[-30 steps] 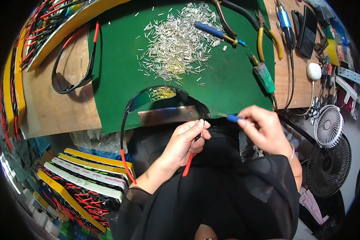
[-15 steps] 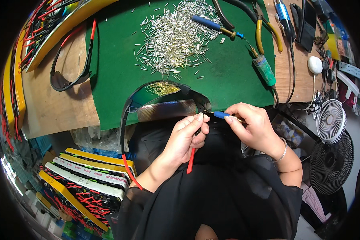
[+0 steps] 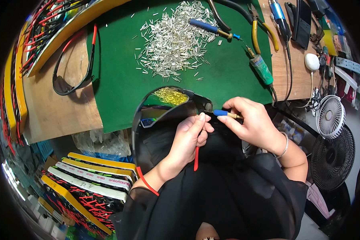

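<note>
A pair of black sunglasses [image 3: 136, 136] with red-tipped arms is gripped by my left hand [image 3: 187, 140]. Its fingers are closed around the arm near one hinge. The lens reflects the bright metal pieces. Between the thumb and fingers of my right hand [image 3: 253, 125] is a slim screwdriver-like tool [image 3: 221, 113] with a blue grip and a brass-coloured end. It points left at the hinge, close to my left fingertips; whether its tip touches is too small to tell.
Small silver pins [image 3: 172, 50] are heaped on the green mat [image 3: 116, 80]. Beyond lie another blue-handled tool [image 3: 204, 26], a green-handled tool [image 3: 261, 69] and yellow-handled pliers [image 3: 255, 38]. Other sunglasses [image 3: 62, 87] rest at left. Boxes [image 3: 78, 190] of red-tipped frames stand lower left; a white fan [image 3: 330, 116] stands right.
The sunglasses have tilted and shifted slightly right and down with my left hand. My right hand stays at the hinge with the tool, turned slightly.
</note>
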The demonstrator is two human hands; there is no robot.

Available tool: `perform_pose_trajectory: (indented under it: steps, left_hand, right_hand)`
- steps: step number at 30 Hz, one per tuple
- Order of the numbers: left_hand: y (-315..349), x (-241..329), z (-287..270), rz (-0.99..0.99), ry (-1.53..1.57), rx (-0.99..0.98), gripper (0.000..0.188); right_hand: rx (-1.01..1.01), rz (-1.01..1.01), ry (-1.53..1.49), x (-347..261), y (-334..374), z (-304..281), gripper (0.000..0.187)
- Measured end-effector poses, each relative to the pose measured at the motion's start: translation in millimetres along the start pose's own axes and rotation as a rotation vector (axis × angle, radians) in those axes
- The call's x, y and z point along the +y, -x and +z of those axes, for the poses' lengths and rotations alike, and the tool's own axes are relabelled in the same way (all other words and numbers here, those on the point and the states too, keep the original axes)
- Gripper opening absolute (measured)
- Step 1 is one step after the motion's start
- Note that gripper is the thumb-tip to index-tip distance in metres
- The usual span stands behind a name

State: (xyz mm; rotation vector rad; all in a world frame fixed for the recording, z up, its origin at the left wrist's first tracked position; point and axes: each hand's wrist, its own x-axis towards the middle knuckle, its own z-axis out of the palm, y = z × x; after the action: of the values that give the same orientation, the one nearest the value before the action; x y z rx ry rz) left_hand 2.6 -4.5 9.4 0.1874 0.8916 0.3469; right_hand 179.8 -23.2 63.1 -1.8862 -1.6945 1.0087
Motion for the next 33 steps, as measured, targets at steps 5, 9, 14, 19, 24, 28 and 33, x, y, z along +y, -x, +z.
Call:
perform_pose_trajectory:
  steps: [5,9,14,19,24,28,33]
  left_hand:
    - [-2.9,1.5,0.1,-0.023,0.012,0.002,0.023]
    - [-1.9,1.7,2.0,-0.030,0.052,0.002,0.024]
    - [-2.1,1.0,0.0,-0.042,0.054,0.010,0.023]
    - [-1.8,3.3,0.1,-0.057,-0.012,0.007,0.027]
    - [-2.3,3.2,-0.5,-0.053,-0.025,0.002,0.027]
    - [-1.0,6.6,4.1,-0.042,-0.009,0.015,0.026]
    - [-1.3,6.7,3.3,-0.054,0.011,0.011,0.026]
  right_hand:
    - [-0.085,-0.091,0.088,6.7,-2.0,0.3,0.020]
    - [0.034,-0.337,0.315,9.4,1.8,3.9,0.016]
    - [0.026,-0.412,0.346,10.3,-2.3,2.3,0.020]
    - [0.039,-0.519,0.405,13.2,-5.8,2.3,0.018]
    - [0.082,-0.671,0.542,15.3,-6.9,0.8,0.013]
    - [0.131,-0.717,0.542,14.3,-9.3,-1.6,0.011]
    - [0.195,-0.792,0.528,12.7,-11.6,-2.2,0.011]
